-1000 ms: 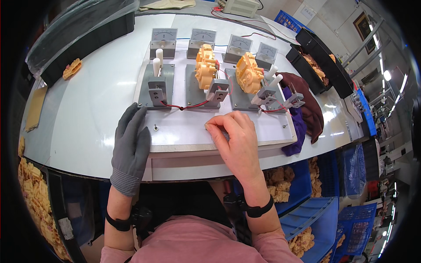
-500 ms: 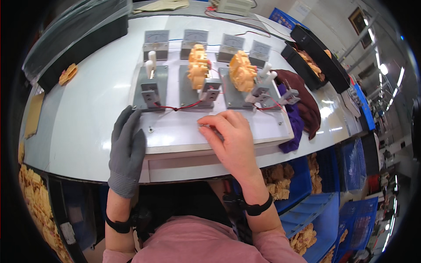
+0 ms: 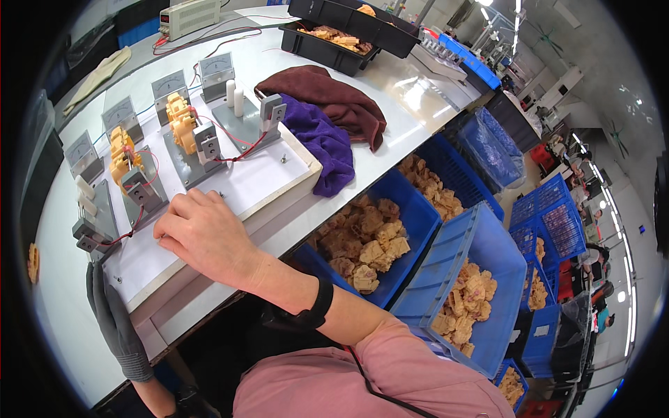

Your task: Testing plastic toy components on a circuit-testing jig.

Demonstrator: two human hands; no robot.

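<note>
My left hand (image 3: 117, 324), in a grey glove, lies with its fingers stretched out along the left front corner of a white board (image 3: 293, 179). Over the front of that board my right hand (image 3: 205, 237) is bare and closed, fingers curled; whatever its fingertips hold, if anything, is hidden. On the board stand several grey test fixtures (image 3: 102, 216) with white pegs, metal blocks and red wires. Two of them carry yellow-orange plastic parts, one farther left (image 3: 123, 155) and one nearer the middle (image 3: 182, 125). Analog meters (image 3: 169, 85) line up behind the fixtures.
Purple cloth (image 3: 317, 143) and brown cloth (image 3: 341, 104) lie right of the board. Black trays (image 3: 327, 56) with parts and a power supply (image 3: 189, 19) stand farther back. Below the table's right edge are blue bins (image 3: 408, 261) holding many yellowish parts.
My view has swung to the right, so the board appears farther left and the blue bins show more. My right hand stays over the board's front, my left at its left corner.
</note>
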